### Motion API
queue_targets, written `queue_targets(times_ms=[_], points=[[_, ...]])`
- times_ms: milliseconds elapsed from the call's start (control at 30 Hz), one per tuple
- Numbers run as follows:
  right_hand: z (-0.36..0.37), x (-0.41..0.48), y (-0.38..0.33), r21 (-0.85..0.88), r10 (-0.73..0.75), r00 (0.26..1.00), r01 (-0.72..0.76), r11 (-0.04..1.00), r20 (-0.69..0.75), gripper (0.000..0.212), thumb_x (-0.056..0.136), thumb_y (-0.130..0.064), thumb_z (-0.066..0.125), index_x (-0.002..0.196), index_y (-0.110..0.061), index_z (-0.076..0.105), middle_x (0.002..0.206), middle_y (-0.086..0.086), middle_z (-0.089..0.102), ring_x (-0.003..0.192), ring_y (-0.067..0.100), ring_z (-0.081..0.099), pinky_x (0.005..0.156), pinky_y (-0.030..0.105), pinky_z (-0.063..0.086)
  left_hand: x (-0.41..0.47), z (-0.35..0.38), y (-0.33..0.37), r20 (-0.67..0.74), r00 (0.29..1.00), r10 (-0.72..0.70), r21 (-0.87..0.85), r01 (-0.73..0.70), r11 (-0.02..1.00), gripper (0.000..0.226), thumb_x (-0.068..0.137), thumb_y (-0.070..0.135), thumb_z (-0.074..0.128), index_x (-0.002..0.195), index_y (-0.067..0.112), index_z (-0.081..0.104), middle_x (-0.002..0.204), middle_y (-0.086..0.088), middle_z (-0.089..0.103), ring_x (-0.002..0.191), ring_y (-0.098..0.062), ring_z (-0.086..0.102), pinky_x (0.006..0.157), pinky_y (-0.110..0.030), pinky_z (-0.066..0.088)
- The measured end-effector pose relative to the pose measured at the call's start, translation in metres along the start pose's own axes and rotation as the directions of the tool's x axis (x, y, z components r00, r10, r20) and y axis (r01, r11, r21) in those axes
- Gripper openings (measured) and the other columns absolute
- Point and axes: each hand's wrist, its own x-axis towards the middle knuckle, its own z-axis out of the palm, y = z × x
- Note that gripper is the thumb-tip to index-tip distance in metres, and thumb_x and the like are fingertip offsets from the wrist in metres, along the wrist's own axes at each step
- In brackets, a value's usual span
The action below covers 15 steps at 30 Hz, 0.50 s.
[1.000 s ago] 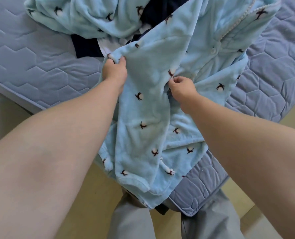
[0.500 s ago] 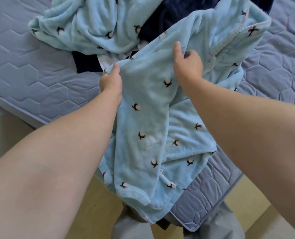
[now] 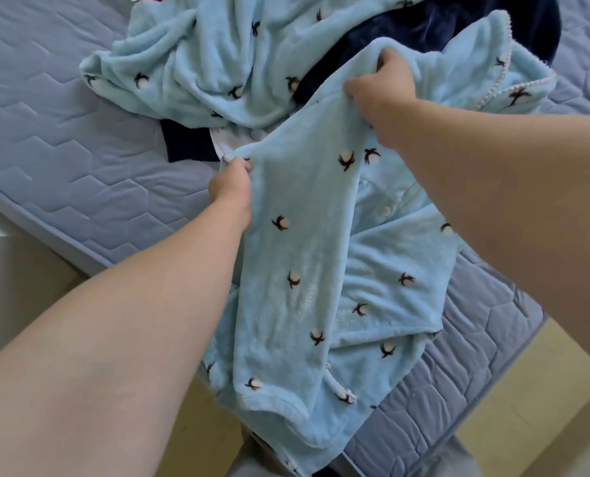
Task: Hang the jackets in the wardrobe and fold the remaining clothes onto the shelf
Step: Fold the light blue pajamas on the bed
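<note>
Your left hand point(image 3: 231, 182) pinches the left edge of the pale blue fleece top point(image 3: 300, 253), fingers curled round the cloth. Your right hand point(image 3: 379, 87) has climbed from mid-panel towards the collar and now grips a fold there. That stretches the top between your fists, so you are probably finding its shoulders. It drapes over the mattress point(image 3: 63, 149) at the near corner, hem hanging past the edge. A navy garment point(image 3: 407, 29) and a second blue fleece piece point(image 3: 200, 63) crowd the far side; bare mattress lies left.

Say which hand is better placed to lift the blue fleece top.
Right hand, probably: its grip is up near the trimmed collar of the fleece top, while the left hand pinches a lower side edge.
</note>
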Motion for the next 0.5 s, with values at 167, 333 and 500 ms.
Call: queue_targets(times_ms=[167, 333, 500], points=[[0.006, 0.001, -0.013, 0.181, -0.017, 0.995, 0.035, 0.983, -0.102, 0.032, 0.087, -0.023, 0.065, 0.113, -0.027, 0.047, 0.092, -0.011, 0.053, 0.076, 0.004, 0.054, 0.055, 0.017, 0.044, 0.017, 0.004, 0.022, 0.035, 0.998, 0.045, -0.075, -0.042, 0.996, 0.027, 0.077, 0.029, 0.08, 0.094, 0.01, 0.07, 0.096, -0.007, 0.076, 0.092, -0.029, 0.074, 0.084, -0.045, 0.061], [0.009, 0.003, -0.001, -0.092, -0.102, 0.99, 0.093, 0.991, -0.098, 0.037, 0.09, -0.011, 0.048, 0.123, -0.027, 0.046, 0.088, -0.013, 0.052, 0.073, 0.003, 0.053, 0.054, 0.018, 0.043, 0.006, 0.002, 0.016, 0.074, 0.997, 0.016, 0.056, -0.02, 0.998, 0.027, 0.064, 0.019, 0.071, 0.089, 0.01, 0.065, 0.098, -0.013, 0.074, 0.093, -0.033, 0.073, 0.088, -0.054, 0.059], [0.009, 0.007, -0.005, -0.073, -0.125, 0.98, 0.114, 0.991, -0.157, 0.025, 0.094, -0.021, 0.053, 0.118, -0.025, 0.047, 0.091, -0.015, 0.053, 0.076, -0.001, 0.054, 0.058, 0.016, 0.042, 0.008, -0.01, -0.006, 0.076, 0.985, 0.155, 0.342, -0.172, 0.924, 0.024, 0.067, 0.02, 0.068, 0.09, 0.012, 0.065, 0.096, -0.01, 0.071, 0.093, -0.033, 0.069, 0.087, -0.047, 0.059]])
